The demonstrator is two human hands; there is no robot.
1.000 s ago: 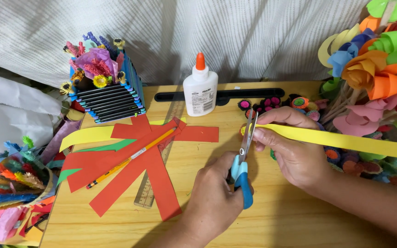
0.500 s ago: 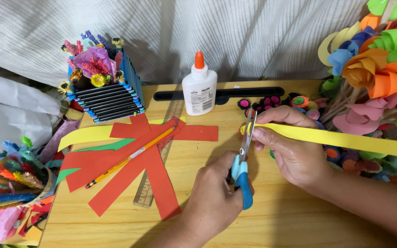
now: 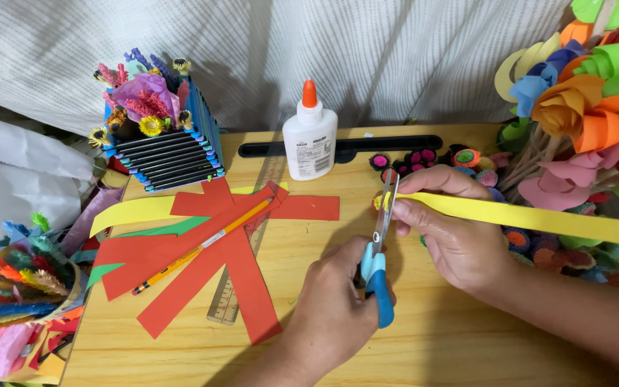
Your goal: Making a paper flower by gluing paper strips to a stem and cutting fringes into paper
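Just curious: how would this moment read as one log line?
left hand: holds blue scissors | right hand: pinches yellow paper strip | blades at strip end | wooden table

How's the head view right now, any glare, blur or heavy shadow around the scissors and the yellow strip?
Head view: sharp, with no motion blur on the left hand, the scissors or the yellow strip held by the right hand. Light is soft and even; faint shadows lie on the wooden table under the hands, and the glue bottle shows no glare. Edges bend slightly.

One head-worn camera looks steeply down, close over the wooden table (image 3: 467, 358).
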